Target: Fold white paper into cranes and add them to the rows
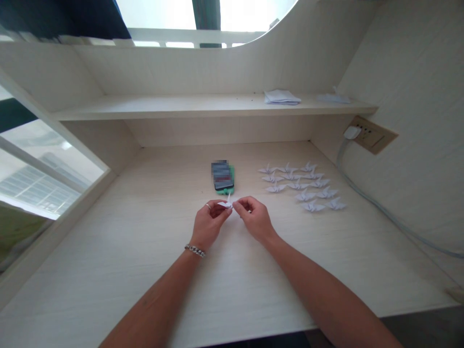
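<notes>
A small white folded paper crane (226,205) is pinched between my two hands above the desk. My left hand (208,221) grips its left side with thumb and fingers; a ring and a chain bracelet show on that hand and wrist. On the other side, my right hand (254,216) closes thumb and forefinger at the crane's right edge. One thin point of the paper sticks up. Just beyond my hands lies a phone (223,176) with a green edge, its screen blurred out. To the right, several finished paper cranes (297,184) sit in rows on the desk.
The pale wooden desk (145,232) runs under a shelf (174,105) holding a stack of folded white paper (282,97). At right, a white plug (352,132) sits in a wall socket (375,137), its grey cable (384,209) trailing along the wall. A mirror (239,19) stands at the back.
</notes>
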### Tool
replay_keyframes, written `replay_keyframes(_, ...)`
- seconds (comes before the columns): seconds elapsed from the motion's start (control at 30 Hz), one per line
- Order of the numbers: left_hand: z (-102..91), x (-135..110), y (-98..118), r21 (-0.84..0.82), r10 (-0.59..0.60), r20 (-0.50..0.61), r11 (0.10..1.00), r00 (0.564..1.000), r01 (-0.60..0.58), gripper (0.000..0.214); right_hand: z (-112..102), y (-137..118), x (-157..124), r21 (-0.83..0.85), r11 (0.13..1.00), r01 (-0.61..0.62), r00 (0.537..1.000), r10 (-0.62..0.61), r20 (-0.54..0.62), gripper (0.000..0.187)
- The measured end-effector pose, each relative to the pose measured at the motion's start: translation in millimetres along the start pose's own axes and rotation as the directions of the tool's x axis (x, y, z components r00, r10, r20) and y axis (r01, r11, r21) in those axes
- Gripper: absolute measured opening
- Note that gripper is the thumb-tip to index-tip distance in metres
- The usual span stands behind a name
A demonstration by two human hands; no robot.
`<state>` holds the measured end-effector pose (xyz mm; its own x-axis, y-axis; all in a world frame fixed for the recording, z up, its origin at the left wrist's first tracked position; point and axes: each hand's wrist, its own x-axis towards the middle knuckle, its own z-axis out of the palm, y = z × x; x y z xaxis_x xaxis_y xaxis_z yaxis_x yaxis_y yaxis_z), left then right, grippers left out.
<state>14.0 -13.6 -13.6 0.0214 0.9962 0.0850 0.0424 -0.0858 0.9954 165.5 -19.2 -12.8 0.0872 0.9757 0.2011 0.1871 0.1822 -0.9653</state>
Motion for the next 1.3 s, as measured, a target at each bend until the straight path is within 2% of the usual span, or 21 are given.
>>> replay_keyframes(0.23, 1.5, -2, -2, 0.027, 0.005, 0.014, 1.0, 1.0, -0.005, 0.036, 0, 1, 0, -0.069, 0.997, 0.028, 0.999, -0.025, 0.039, 0.02)
replay_keyframes(0.47, -3.2, 2, -2, -0.162, -0.043, -0.002, 0.986, 0.999, 0.042, 0.035, -3, 2, -1, -0.1, 0.992, 0.073, 0.996, -0.068, 0.05, 0.022)
replay_keyframes(0.7, -8.1, 3, -2, -0.152, -0.049, 0.048, 0.987, 0.998, 0.056, 0.028, -5, 4, -1, -0.151, 0.978, 0.145, 0.988, -0.134, 0.08, 0.022)
replay_keyframes(0.93, -5.1, 5, -7, -0.219, -0.099, 0.053, 0.97, 0.994, 0.109, 0.032, -3, 4, -1, -0.049, 0.995, 0.086, 0.992, -0.081, 0.102, 0.019)
replay_keyframes(1.17, -0.6, 4, -9, -0.294, -0.157, 0.081, 0.94, 0.984, 0.174, 0.034, 0, 6, -2, -0.093, 0.991, 0.091, 0.987, -0.077, 0.144, 0.018)
replay_keyframes(1.3, 0.8, 4, -7, -0.352, -0.186, 0.081, 0.914, 0.979, 0.203, 0.036, 2, 5, -2, -0.065, 0.996, 0.061, 0.989, -0.051, 0.141, 0.019)
